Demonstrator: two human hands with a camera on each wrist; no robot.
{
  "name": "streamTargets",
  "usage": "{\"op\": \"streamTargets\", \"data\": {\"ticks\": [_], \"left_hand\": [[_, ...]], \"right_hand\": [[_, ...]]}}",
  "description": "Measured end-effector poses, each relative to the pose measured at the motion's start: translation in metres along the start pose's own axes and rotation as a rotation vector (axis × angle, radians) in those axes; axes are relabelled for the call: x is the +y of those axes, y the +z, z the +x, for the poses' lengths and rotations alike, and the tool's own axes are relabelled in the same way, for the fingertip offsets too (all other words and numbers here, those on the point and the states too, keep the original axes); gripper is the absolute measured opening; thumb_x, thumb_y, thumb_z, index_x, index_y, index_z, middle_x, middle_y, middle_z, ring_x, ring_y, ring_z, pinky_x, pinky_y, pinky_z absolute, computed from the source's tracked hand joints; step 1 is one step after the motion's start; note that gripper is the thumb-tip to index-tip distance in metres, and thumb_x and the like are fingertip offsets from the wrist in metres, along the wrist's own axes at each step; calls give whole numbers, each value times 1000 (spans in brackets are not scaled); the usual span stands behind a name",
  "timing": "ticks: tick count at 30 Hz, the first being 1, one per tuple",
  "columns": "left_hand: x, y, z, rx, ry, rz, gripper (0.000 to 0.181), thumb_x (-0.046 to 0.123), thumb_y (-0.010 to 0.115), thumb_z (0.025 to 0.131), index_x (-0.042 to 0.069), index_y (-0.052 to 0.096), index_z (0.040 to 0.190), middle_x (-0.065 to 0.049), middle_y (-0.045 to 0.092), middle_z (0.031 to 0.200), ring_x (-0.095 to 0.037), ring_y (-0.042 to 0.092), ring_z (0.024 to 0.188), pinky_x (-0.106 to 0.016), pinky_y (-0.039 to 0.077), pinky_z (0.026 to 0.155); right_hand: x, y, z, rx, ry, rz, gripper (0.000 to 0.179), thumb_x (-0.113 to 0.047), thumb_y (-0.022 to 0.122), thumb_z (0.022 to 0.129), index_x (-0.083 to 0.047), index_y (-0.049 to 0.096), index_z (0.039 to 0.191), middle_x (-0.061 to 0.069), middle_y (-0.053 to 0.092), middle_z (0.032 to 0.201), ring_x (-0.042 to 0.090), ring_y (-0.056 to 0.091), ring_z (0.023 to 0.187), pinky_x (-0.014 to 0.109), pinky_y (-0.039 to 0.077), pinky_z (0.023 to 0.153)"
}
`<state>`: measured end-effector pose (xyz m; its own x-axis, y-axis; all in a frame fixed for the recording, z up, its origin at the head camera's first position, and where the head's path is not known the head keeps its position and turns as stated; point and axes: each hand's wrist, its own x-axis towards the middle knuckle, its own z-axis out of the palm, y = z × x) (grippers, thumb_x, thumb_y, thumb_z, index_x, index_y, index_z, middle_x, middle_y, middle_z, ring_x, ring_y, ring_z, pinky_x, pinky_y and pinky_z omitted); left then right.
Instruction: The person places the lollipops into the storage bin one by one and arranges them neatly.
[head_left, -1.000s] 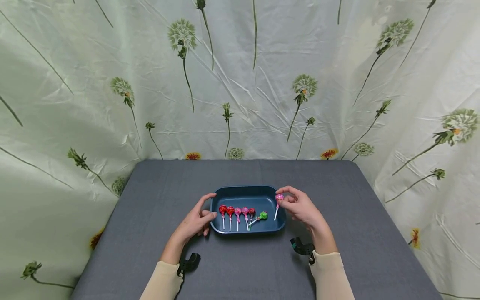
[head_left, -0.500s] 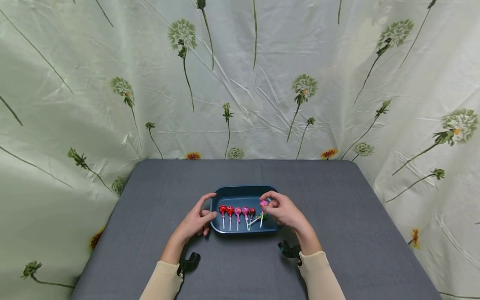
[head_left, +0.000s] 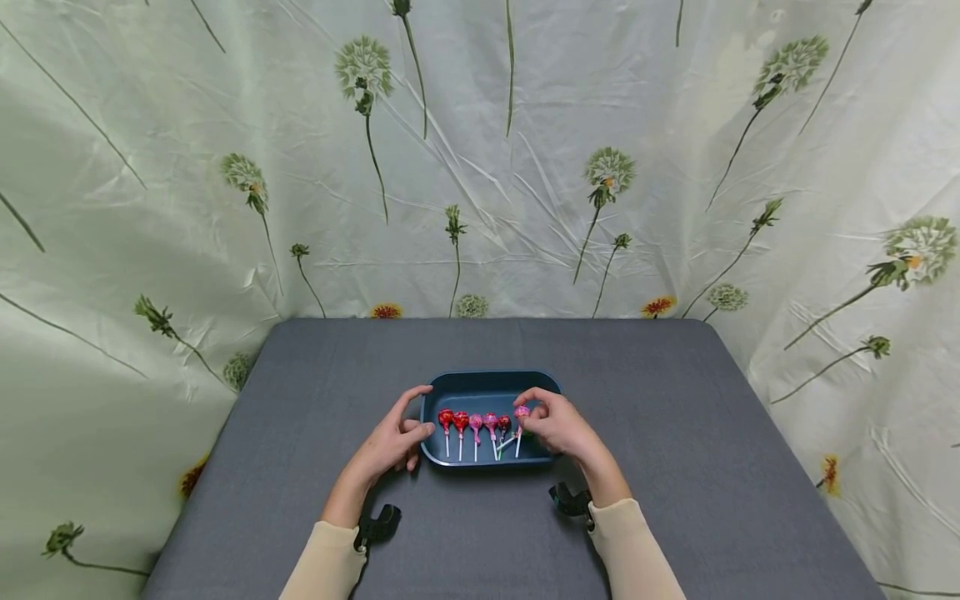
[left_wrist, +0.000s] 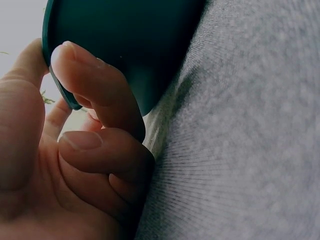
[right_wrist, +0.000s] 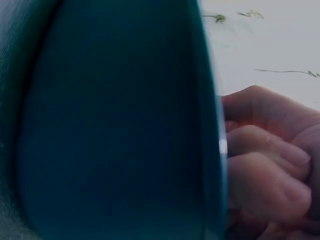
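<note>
A dark blue tray (head_left: 495,383) with raised walls stands on the table. Its left end is held by my left hand (head_left: 393,433), with the index finger and thumb at the rim; in the left wrist view curled fingers (left_wrist: 100,90) lie against the tray's outer wall. My right hand (head_left: 558,425) is over the right part of the tray and pinches a pink lollipop (head_left: 522,412) by its head, white stick pointing down. Left of it lie red lollipops (head_left: 446,418), pink lollipops (head_left: 476,423) and a dark red lollipop (head_left: 504,423). A green lollipop's stick (head_left: 508,442) shows; its head is hidden by my right hand.
The grey cloth-covered table (head_left: 337,358) extends around the tray on all sides. A pale curtain (head_left: 487,167) with a flower print hangs behind it and at both sides. The tray wall (right_wrist: 120,125) fills much of the right wrist view.
My right hand has moved left with the pink lollipop, from the tray's right end to beside the dark red one, covering the green lollipop's head. The left hand has stayed still.
</note>
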<state>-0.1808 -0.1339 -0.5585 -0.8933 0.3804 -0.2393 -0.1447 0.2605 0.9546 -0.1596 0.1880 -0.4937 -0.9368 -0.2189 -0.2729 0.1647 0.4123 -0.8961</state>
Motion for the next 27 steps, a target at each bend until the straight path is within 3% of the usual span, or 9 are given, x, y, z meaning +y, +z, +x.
{"op": "streamTargets", "data": {"ticks": [6,16,27], "left_hand": [[-1,0,0,-7,6,-6,67,26,67,105,39,31,160,-6,61,72,-18,57,51,-27,40,46],[1,-1,0,-16,9,-20,68,24,67,105,37,30,161,-6,61,73,-18,57,52,-27,41,47],[1,-1,0,-14,14,-16,68,25,68,104,37,31,160,-6,61,72,-19,57,51,-27,41,47]], "right_hand": [[0,8,2,75,12,-130,24,-9,68,100,-4,67,124,-2,52,70,12,42,54,23,34,51],[-2,15,3,110,-11,-305,19,-8,70,98,-8,71,117,0,53,70,14,46,58,26,35,55],[-3,18,5,100,-2,-354,22,-7,70,97,-7,71,119,1,54,69,14,47,57,28,36,56]]}}
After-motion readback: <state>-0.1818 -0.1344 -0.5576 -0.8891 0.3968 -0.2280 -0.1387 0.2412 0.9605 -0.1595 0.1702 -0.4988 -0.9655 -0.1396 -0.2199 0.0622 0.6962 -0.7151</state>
